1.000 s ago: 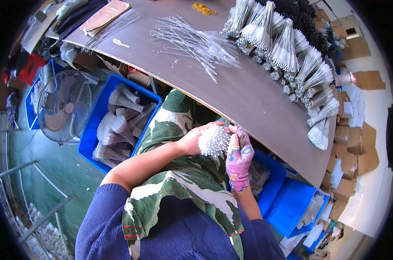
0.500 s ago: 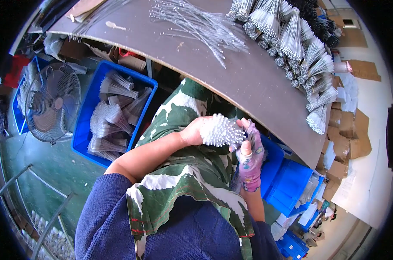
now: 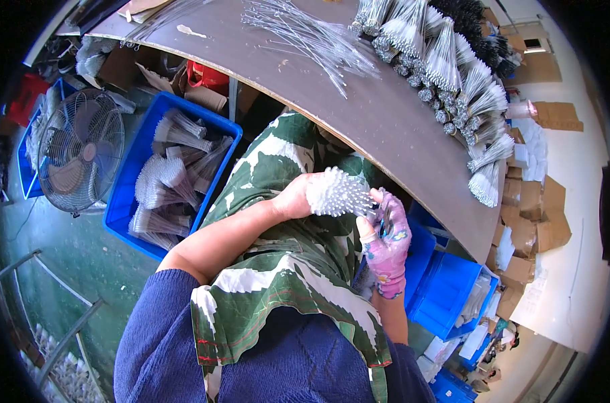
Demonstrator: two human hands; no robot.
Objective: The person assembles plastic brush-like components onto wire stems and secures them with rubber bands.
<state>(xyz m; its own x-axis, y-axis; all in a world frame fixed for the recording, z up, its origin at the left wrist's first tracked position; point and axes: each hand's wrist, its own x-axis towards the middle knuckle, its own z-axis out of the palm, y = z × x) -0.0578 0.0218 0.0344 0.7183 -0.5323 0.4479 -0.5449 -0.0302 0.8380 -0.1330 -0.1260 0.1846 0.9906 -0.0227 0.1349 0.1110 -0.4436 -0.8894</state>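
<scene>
Over my lap, my left hand (image 3: 297, 196) is closed around a bundle of thin white-tipped stems (image 3: 340, 192), its rounded end of many small knobs facing right. My right hand (image 3: 387, 245), in a pink flowered glove with bare fingertips, sits just right of that end. Its fingers are curled around something small and dark that I cannot make out; the index fingertip is near or touching the knobs. Further bundles (image 3: 453, 74) of the same sort lie piled on the brown table (image 3: 399, 127), beside loose thin wire stems (image 3: 312, 40).
On the left a blue bin (image 3: 117, 218) holds several bundles, with a standing fan (image 3: 83, 151) beside it. Blue bins (image 3: 446, 295) stand at my right. Cardboard (image 3: 550, 215) lines the right side. A metal rail (image 3: 63, 339) is at lower left.
The whole view has shifted slightly. My right hand has tilted and moved slightly away from the bundle's knobby end, while my left hand keeps its hold.
</scene>
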